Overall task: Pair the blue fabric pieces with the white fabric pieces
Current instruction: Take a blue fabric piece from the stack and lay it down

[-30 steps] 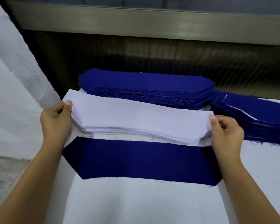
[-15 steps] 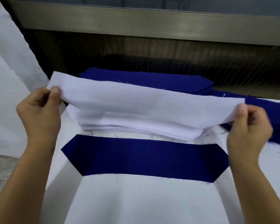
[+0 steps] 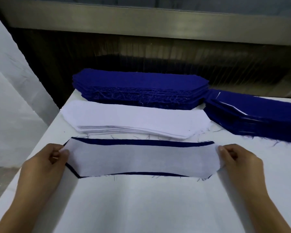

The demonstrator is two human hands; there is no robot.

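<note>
A single white fabric piece (image 3: 141,161) lies stretched over a single blue fabric piece (image 3: 141,142), whose edge shows along the far side and at the near left. My left hand (image 3: 45,163) pinches the white piece's left end. My right hand (image 3: 238,161) pinches its right end. Behind them sits a stack of white pieces (image 3: 134,120), and farther back a thick stack of blue pieces (image 3: 139,88).
A second pile of blue pieces with white slips showing between them (image 3: 259,118) lies at the right. All rest on a white table (image 3: 149,204), whose left edge drops off near my left arm. A dark wall and metal rail stand behind.
Both hands lifted the top white piece off the white stack, carried it toward me and lowered it onto the single blue piece.
</note>
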